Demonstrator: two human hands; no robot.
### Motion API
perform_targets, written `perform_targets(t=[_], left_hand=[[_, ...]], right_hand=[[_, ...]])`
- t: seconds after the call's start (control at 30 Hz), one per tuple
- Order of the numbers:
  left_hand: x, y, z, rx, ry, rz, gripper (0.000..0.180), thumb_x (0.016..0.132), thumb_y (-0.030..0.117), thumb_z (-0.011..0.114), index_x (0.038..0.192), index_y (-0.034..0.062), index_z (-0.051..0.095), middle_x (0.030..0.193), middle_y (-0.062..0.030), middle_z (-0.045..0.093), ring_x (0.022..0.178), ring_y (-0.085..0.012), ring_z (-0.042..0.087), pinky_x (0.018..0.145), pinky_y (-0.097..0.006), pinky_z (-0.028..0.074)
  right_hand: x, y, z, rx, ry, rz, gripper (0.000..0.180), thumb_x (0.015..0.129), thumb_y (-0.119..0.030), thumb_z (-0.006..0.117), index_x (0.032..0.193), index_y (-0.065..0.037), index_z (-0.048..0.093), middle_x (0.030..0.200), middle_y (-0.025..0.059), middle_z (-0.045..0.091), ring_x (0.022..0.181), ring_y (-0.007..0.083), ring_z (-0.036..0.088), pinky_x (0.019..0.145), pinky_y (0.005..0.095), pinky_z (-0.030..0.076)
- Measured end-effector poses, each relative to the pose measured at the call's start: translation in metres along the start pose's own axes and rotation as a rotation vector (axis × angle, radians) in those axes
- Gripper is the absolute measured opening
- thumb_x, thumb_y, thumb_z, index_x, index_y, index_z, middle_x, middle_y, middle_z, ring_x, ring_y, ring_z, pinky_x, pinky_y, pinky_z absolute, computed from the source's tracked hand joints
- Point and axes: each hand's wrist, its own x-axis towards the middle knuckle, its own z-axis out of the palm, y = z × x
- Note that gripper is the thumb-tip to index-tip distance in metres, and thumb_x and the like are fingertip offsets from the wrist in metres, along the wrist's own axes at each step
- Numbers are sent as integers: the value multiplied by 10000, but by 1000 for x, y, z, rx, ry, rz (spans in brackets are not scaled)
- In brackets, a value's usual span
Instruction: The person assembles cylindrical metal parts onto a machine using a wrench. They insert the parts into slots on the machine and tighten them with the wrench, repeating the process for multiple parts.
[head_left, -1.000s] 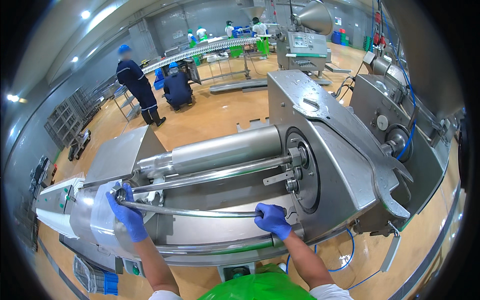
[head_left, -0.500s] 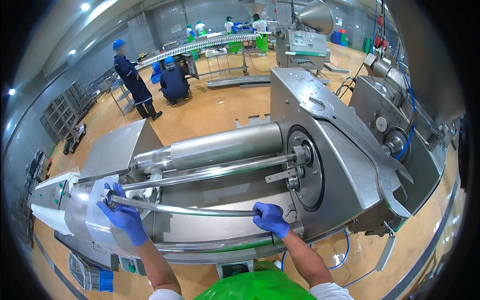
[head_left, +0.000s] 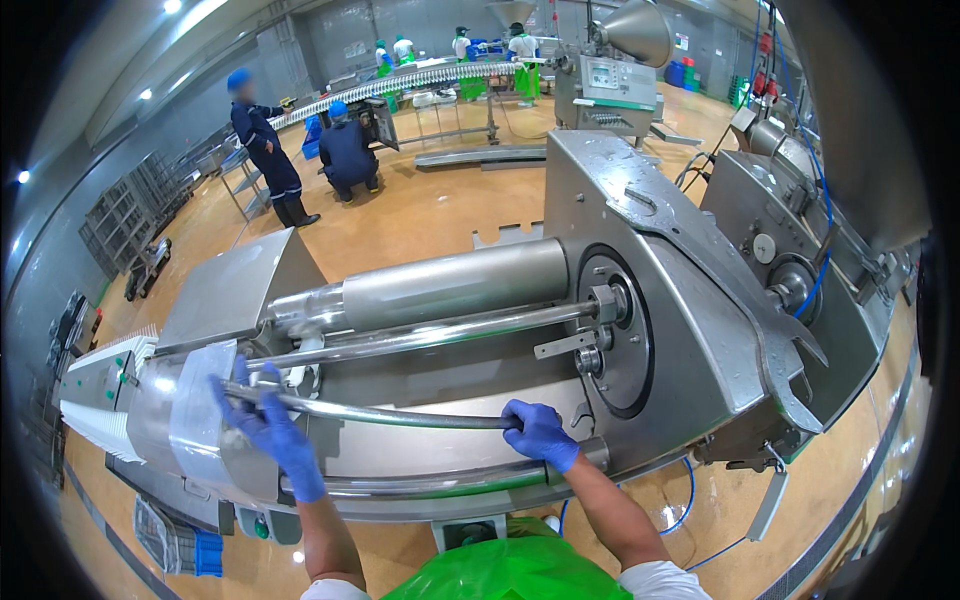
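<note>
Right-hand grip point(head_left: 541, 436) was closed on a slim metal rod point(head_left: 400, 413), with the left-hand grip point(head_left: 272, 430) loose at its other end.
Gloved in blue, the right-hand grip was curled tightly round the rod's right end, near the round plate point(head_left: 622, 345) set in the steel housing point(head_left: 685, 315). Spread and only partly bent, the left-hand grip had the rod's left end lying across it; whether it bore any weight could not be told. The rod slanted above a metal trough point(head_left: 460, 393), between a thicker bar point(head_left: 440, 341) and a lower tube point(head_left: 430, 487). Behind that bar ran a wide cylinder point(head_left: 455, 285). Across the floor point(head_left: 430, 210), a standing person point(head_left: 265, 150) in dark overalls was near a crouching person point(head_left: 347, 160).
</note>
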Motion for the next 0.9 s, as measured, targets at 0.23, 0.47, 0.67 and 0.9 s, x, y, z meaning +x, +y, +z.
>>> perform_targets(t=[0.23, 0.47, 0.67, 0.9], left_hand=[[-121, 9, 16, 442, -1154, -147, 864, 832, 211, 716, 1515, 53, 211, 1460, -229, 388, 1297, -309, 479, 1019, -419, 430], [-95, 37, 26, 747, -1458, 214, 542, 833, 328, 706, 1307, 107, 563, 1201, -170, 610, 1065, -334, 603, 917, -410, 483], [-70, -11, 26, 1019, -1622, 244, 406, 850, 502, 625, 947, 108, 644, 792, -118, 669, 753, -330, 650, 664, -455, 493], [-63, -34, 34, 968, -1591, 287, 424, 855, 524, 610, 874, 101, 628, 746, -137, 651, 719, -353, 640, 623, -466, 489]], right_hand=[[-4, -24, -15, 37, -73, -11, 481, 736, -498, 748, 1053, -158, 622, 720, 86, 683, 719, 303, 684, 698, 423, 522], [-3, -16, -7, -116, -105, -56, 515, 707, -567, 752, 980, -144, 644, 717, 82, 686, 708, 311, 680, 674, 415, 517], [-2, -12, -3, -146, -13, -68, 549, 696, -561, 763, 994, -117, 641, 711, 89, 684, 702, 308, 682, 652, 411, 516], [-3, -2, 3, -168, 242, -130, 565, 736, -465, 761, 1153, -110, 618, 965, 136, 660, 920, 308, 642, 807, 417, 504]])
